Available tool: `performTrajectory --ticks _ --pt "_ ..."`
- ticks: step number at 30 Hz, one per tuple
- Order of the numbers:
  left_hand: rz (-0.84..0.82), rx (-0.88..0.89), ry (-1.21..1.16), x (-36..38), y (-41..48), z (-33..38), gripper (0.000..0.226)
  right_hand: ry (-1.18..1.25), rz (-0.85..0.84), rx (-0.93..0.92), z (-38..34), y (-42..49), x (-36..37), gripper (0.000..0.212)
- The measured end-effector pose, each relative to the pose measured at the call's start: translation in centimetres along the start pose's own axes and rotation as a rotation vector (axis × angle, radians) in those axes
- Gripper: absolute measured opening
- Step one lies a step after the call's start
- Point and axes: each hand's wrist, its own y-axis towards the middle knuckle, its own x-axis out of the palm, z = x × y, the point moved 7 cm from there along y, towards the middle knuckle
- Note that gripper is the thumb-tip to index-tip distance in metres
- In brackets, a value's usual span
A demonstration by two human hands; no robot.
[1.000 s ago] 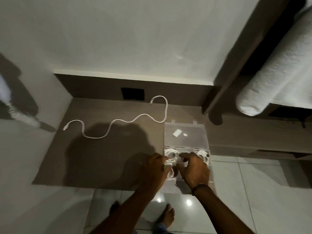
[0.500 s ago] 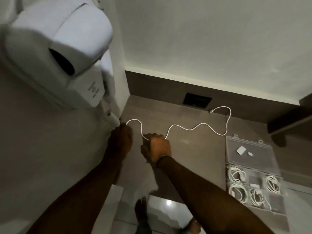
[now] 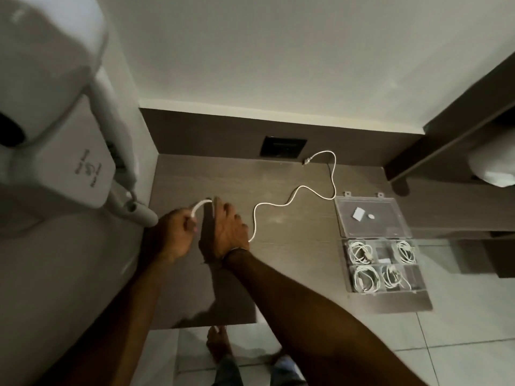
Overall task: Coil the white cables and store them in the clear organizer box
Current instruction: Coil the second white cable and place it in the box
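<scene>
A long white cable (image 3: 295,194) snakes across the brown counter (image 3: 250,176), its far plug lying near the back wall. My left hand (image 3: 175,235) is closed around the cable's near end, and a short arc of cable bridges to my right hand (image 3: 227,231), which grips the cable beside it. The clear organizer box (image 3: 377,243) stands open at the counter's right edge, lid flat toward the wall. Several coiled white cables (image 3: 362,252) fill its compartments.
A white wall-mounted hair dryer (image 3: 55,151) hangs at the left, its handle reaching down next to my left hand. A dark socket plate (image 3: 282,147) sits in the back panel. A rolled white towel (image 3: 492,162) lies on a shelf at right. Tiled floor below.
A second ago both hands were at the organizer box. They moved left to the loose cable's end, and now each hand holds it with a small loop between them.
</scene>
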Motion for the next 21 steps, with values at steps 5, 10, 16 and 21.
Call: performTrajectory --ticks 5,10,16,21 --pt "-0.124 -0.012 -0.34 -0.4 -3.8 4.2 0.02 -0.01 0.055 -0.252 -1.7 -1.0 -5.2 0.085" --pt "-0.185 -0.1 -0.474 -3.4 -6.6 6.2 0.035 0.601 -0.231 -0.304 -1.4 -4.5 -10.8 0.015" --pt "-0.45 -0.298 -1.393 -2.7 -11.9 11.0 0.024 0.985 -0.271 -0.197 -1.6 -9.2 -14.2 0.033" --pt "0.016 -0.205 -1.404 -4.5 -11.7 11.8 0.024 0.289 -0.126 -0.489 -2.7 -11.3 -15.0 0.025"
